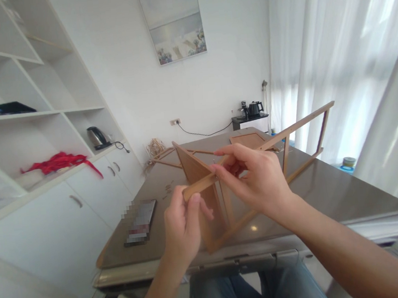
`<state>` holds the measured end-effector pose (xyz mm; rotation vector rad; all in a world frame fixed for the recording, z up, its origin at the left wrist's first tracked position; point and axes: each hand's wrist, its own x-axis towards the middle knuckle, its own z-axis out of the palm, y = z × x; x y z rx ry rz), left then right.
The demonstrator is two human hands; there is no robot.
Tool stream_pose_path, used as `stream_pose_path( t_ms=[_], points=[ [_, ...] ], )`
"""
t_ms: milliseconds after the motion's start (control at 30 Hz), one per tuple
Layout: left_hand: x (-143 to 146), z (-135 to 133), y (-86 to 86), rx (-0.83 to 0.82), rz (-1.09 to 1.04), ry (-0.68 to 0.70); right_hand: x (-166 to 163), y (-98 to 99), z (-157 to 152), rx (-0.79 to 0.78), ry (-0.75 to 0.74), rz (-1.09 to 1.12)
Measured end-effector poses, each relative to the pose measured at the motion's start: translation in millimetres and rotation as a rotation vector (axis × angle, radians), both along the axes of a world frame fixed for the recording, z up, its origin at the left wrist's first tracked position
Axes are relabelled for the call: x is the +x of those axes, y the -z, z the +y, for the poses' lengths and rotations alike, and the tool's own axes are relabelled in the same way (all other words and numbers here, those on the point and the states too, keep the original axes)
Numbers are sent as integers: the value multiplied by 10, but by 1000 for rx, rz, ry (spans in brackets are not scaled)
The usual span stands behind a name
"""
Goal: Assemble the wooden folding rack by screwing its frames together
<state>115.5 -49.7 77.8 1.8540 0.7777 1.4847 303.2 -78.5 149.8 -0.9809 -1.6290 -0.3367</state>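
A light wooden frame point(299, 123) with crossbars stands on edge over the table and runs from the near middle to the far right. My left hand point(184, 226) is closed round the near end of its top rail point(203, 184), thumb in front. Farther along the same rail, my right hand point(254, 174) has thumb and index finger brought together by the wood. A tiny metal-looking piece shows near those fingertips, too small to name; whether they pinch it is unclear. A thin brown wooden panel point(191, 161) stands tilted behind the rail.
The brown-topped table point(321, 197) carries a phone, partly blurred out point(142, 221), at left, small loose bits point(168, 188), another wooden frame point(166, 157) and a flat panel point(248, 139) at the back. White cabinets point(93, 193) line the left; curtains point(303, 62) hang right.
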Motion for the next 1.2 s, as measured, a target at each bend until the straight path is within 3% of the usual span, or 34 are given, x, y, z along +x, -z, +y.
stream_pose_path(
  t_ms=[133,500,733,900,1200],
  points=[
    [2,-2,-10,-14,4,-4,51,27,-11,18,-60,30],
    [-9,-12,-8,-7,20,-6,105,54,-10,124,-5,-36],
    [-16,-5,-11,4,42,-8,205,137,-28,229,215,-259],
    [-14,4,-1,16,38,-10,329,165,-105,190,278,-483],
    [-4,-4,5,13,22,-15,374,234,-69,300,408,-462]
  ],
)
